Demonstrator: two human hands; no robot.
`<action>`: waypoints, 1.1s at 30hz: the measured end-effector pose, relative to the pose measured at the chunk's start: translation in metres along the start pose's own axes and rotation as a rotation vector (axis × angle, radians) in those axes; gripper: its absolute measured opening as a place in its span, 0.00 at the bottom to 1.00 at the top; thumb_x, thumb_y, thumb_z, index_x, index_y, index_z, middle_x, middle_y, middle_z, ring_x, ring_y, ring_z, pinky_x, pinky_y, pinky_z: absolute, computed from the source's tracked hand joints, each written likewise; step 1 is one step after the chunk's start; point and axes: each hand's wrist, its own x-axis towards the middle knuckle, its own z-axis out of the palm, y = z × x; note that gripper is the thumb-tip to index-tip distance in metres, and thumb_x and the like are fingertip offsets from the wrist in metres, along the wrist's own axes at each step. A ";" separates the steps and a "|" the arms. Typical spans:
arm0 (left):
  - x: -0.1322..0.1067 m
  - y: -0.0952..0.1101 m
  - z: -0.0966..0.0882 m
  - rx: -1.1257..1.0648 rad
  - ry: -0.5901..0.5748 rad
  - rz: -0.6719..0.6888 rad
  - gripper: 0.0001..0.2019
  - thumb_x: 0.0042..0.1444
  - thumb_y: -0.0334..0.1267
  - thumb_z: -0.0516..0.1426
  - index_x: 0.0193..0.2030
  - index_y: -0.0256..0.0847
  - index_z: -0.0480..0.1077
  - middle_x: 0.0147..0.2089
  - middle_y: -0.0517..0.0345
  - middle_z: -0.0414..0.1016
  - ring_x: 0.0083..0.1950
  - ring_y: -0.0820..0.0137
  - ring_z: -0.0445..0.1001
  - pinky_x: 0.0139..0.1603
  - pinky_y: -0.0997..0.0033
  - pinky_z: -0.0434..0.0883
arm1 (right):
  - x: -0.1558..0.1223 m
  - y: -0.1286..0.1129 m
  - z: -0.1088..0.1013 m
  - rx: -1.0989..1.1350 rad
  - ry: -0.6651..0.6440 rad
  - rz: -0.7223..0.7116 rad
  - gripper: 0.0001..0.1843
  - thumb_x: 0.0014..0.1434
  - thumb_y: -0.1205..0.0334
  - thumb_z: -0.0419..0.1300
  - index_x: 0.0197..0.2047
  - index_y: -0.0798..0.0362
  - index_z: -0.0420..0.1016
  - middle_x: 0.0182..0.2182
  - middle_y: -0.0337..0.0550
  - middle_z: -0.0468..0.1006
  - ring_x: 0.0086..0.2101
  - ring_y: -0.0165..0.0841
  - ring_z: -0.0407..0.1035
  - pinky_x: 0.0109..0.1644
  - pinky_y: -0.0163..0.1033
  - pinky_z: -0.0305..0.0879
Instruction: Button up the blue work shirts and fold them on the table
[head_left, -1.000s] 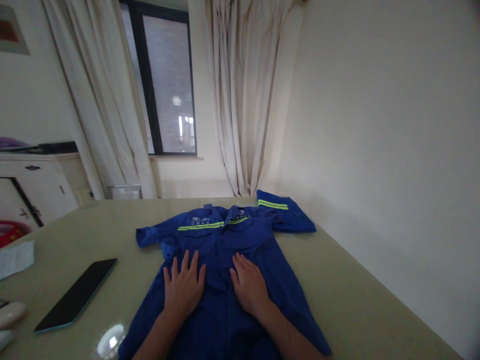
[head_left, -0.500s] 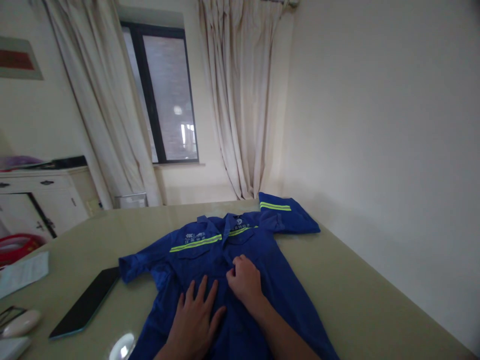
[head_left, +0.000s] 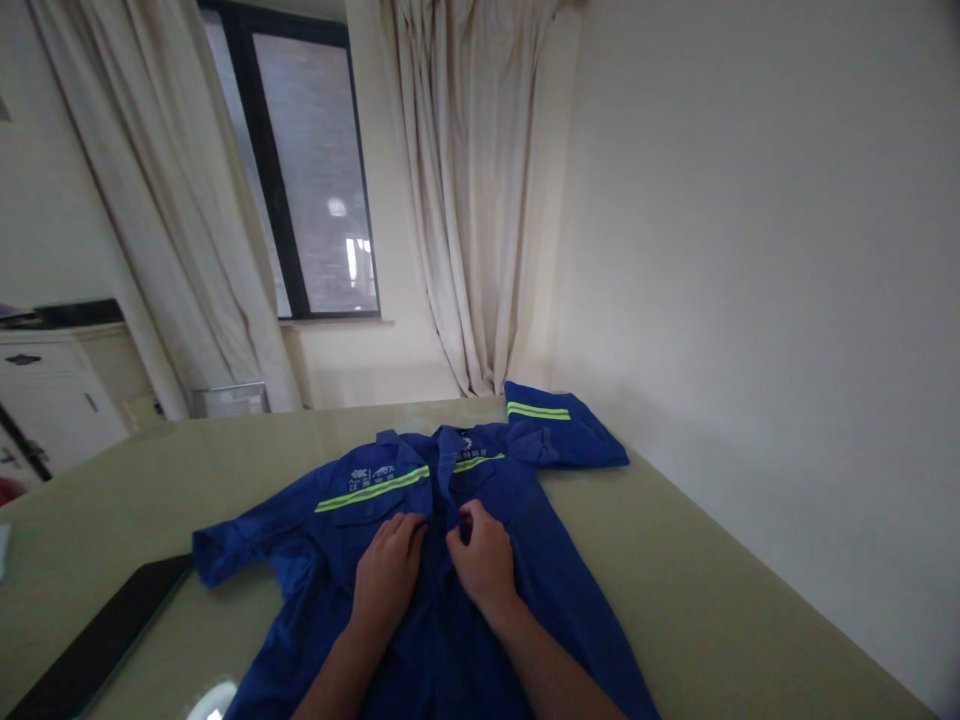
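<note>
A blue short-sleeved work shirt (head_left: 525, 560) with yellow-green reflective stripes lies face up on the beige table (head_left: 712, 600), collar away from me. My left hand (head_left: 388, 570) and my right hand (head_left: 484, 555) sit side by side at the middle of its chest. Both have their fingers curled, pinching the cloth along the front placket. The right sleeve (head_left: 559, 430) is folded back at the far right, and the left sleeve (head_left: 240, 535) reaches out toward the left.
A black tablet (head_left: 97, 650) lies flat at the left, close to the left sleeve. Past the table stand a white cabinet (head_left: 45, 400), a window with cream curtains (head_left: 465, 200), and a plain wall (head_left: 750, 250) along the right edge.
Both hands went from lying flat lower on the shirt to pinching the placket higher up at the chest. The view swung right, so the tablet and cabinet slid left.
</note>
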 end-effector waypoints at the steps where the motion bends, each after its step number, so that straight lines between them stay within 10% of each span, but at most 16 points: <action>1: -0.001 -0.003 0.001 -0.051 0.024 -0.028 0.12 0.70 0.39 0.48 0.50 0.46 0.73 0.47 0.54 0.80 0.51 0.62 0.78 0.52 0.64 0.72 | 0.001 -0.001 0.001 0.072 0.006 -0.011 0.08 0.58 0.67 0.59 0.39 0.50 0.77 0.32 0.42 0.82 0.34 0.37 0.77 0.38 0.36 0.63; 7: 0.001 -0.006 0.005 -0.141 -0.010 -0.012 0.09 0.66 0.39 0.52 0.47 0.44 0.73 0.45 0.52 0.79 0.49 0.58 0.77 0.53 0.58 0.71 | 0.002 -0.001 0.007 0.404 0.006 -0.130 0.10 0.62 0.56 0.59 0.36 0.52 0.79 0.31 0.41 0.79 0.33 0.35 0.74 0.38 0.36 0.66; 33: 0.002 0.003 -0.003 -0.409 0.062 0.050 0.11 0.63 0.32 0.53 0.45 0.45 0.76 0.44 0.55 0.80 0.47 0.64 0.78 0.51 0.65 0.74 | -0.002 -0.003 0.004 0.359 -0.110 -0.133 0.11 0.62 0.59 0.58 0.36 0.53 0.81 0.27 0.39 0.78 0.28 0.32 0.70 0.32 0.34 0.62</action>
